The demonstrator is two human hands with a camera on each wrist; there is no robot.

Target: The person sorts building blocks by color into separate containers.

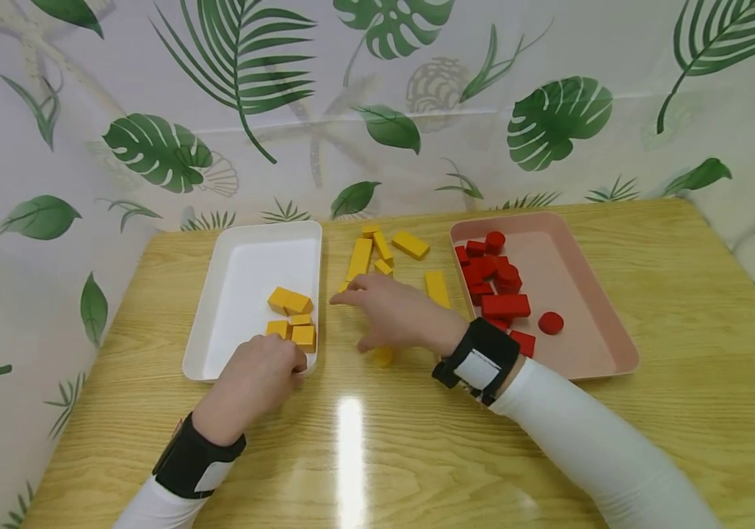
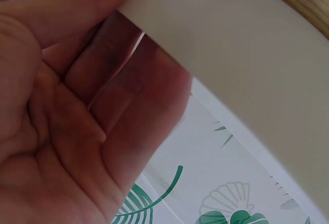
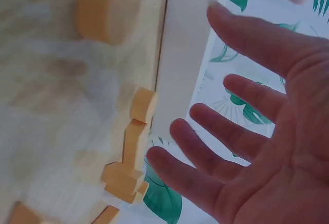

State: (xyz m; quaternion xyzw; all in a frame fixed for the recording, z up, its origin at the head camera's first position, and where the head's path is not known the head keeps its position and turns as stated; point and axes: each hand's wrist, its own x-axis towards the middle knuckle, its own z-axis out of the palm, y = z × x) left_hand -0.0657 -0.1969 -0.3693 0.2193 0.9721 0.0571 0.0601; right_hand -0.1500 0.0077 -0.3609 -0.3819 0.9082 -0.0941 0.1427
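In the head view my left hand (image 1: 252,386) holds the near right corner of a white tray (image 1: 239,272). The left wrist view shows its thumb and fingers pinching the tray's wall (image 2: 231,64). Several yellow blocks (image 1: 298,303) lie in the tray's near right part. Over the table between two trays is my right hand (image 1: 397,312), fingers spread and holding nothing; the right wrist view shows its bare palm (image 3: 277,157). A yellow round block (image 1: 384,358) sits just below that hand. Beyond it lie loose yellow blocks (image 1: 360,258), one partly hidden by the fingertips.
A pink tray (image 1: 592,323) stands on the right, with several red blocks (image 1: 505,306) gathered mostly along its left side. A yellow block (image 1: 437,289) lies close to its left wall. Leaf-printed cloth (image 1: 324,147) hangs behind the wooden table (image 1: 417,441).
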